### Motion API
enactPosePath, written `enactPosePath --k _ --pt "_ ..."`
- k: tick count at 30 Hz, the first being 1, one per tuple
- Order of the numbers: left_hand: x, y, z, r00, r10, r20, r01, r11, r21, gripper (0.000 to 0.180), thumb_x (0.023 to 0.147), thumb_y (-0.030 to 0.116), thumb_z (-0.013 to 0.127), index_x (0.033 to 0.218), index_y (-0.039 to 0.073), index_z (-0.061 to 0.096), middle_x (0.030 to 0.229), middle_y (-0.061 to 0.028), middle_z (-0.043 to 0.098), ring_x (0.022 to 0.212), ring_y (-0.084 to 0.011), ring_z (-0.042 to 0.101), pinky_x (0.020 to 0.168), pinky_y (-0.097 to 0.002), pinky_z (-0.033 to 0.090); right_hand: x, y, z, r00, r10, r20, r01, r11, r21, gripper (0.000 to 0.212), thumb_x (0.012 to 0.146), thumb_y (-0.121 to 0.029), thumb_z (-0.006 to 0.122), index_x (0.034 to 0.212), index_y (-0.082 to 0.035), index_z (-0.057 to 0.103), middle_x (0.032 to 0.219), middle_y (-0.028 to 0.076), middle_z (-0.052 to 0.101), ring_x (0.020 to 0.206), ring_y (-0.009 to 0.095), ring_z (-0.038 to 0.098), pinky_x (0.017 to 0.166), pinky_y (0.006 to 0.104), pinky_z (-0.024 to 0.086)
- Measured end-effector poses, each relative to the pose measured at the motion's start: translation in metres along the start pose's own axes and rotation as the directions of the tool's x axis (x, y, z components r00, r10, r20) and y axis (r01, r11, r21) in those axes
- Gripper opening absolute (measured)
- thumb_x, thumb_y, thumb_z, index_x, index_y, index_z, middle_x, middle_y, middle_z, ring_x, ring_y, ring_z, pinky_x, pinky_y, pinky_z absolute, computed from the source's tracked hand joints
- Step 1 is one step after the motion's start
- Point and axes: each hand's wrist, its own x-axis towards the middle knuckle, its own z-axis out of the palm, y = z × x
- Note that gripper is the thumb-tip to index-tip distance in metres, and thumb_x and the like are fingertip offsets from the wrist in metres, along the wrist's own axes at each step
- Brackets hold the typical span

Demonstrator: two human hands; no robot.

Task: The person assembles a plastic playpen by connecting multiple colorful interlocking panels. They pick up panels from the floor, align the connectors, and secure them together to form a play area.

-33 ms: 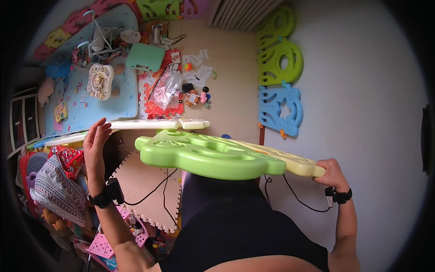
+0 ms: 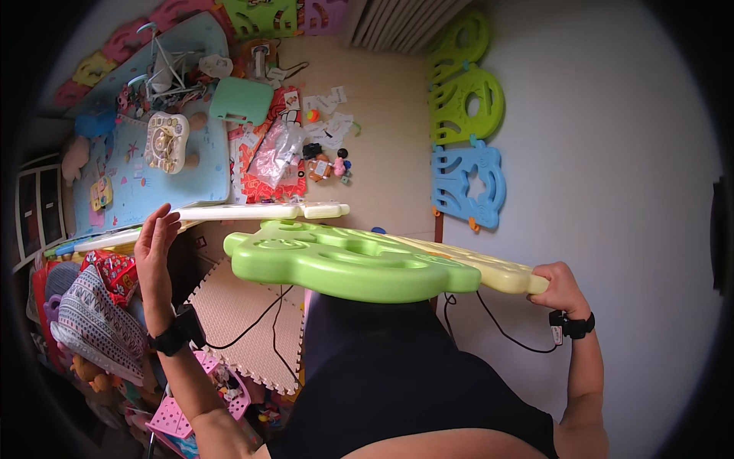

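A pale blue play mat (image 2: 131, 187) covers the floor at far left. Next in size, the light-green plastic playpen panel (image 2: 352, 277) lies across the person's front at the waist; its long axis runs left to right, dipping slightly rightward, with its thick edge toward the body and a rounded knob at the left end. Beyond it, the white panel (image 2: 237, 212) is seen nearly edge-on, its long axis almost level, one end pointing right and the other beside the left hand. The pale-yellow panel (image 2: 489, 268) slants from behind the green one toward the lower right, its near end pointing at the right hand. A smaller-looking blue panel (image 2: 468, 183) with a star cutout stands along the wall.

The right hand (image 2: 560, 289) has its fingers wrapped around the yellow panel's end. The left hand (image 2: 157, 245) is raised, fingers extended and loosely together; whether it touches the white panel is hard to tell from this angle.
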Motion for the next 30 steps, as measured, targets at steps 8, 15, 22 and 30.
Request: enactPosePath --k 8,15,22,30 --pt "-0.021 0.0 -0.051 0.993 -0.023 -0.116 0.026 0.999 0.025 0.042 0.103 0.027 0.057 0.137 0.003 0.057 0.116 -0.0123 0.068 0.107 -0.0179 0.066 0.1 -0.0316 0.052 -0.01 0.006 -0.092 0.994 -0.1 -0.043 0.097 0.992 -0.077 0.024 0.048 -0.008 0.072 0.068 -0.002 0.06 0.059 0.013 0.052 0.052 0.028 0.047 0.052 0.0332 0.041" --pt "-0.017 0.036 -0.037 0.973 -0.042 -0.229 0.078 0.985 0.153 0.043 0.102 0.03 0.059 0.139 0.009 0.057 0.119 -0.0083 0.068 0.105 -0.0148 0.064 0.091 -0.028 0.051 0.042 0.033 -0.169 0.989 -0.148 0.019 0.148 0.989 -0.027 0.023 0.05 -0.008 0.073 0.066 0.0 0.058 0.056 0.009 0.05 0.051 0.018 0.045 0.052 0.0303 0.038" --pt "-0.023 0.088 0.065 0.955 -0.04 -0.294 0.069 0.993 0.091 0.041 0.103 0.02 0.059 0.139 0.003 0.054 0.114 -0.0093 0.068 0.104 -0.0145 0.065 0.094 -0.0276 0.051 0.166 0.067 -0.206 0.965 -0.261 0.027 0.252 0.951 0.176 0.027 0.06 -0.014 0.077 0.076 0.003 0.063 0.064 0.011 0.06 0.057 0.019 0.055 0.06 0.0309 0.046" --pt "-0.029 0.121 0.192 0.954 -0.078 -0.289 0.126 0.981 0.149 0.04 0.101 0.016 0.062 0.137 0.0 0.055 0.111 -0.009 0.068 0.1 -0.0134 0.064 0.092 -0.0269 0.05 0.331 0.079 -0.098 0.954 -0.242 -0.18 0.289 0.903 0.317 0.035 0.068 -0.022 0.073 0.093 0.002 0.067 0.086 0.023 0.07 0.079 0.039 0.068 0.072 0.0416 0.054"
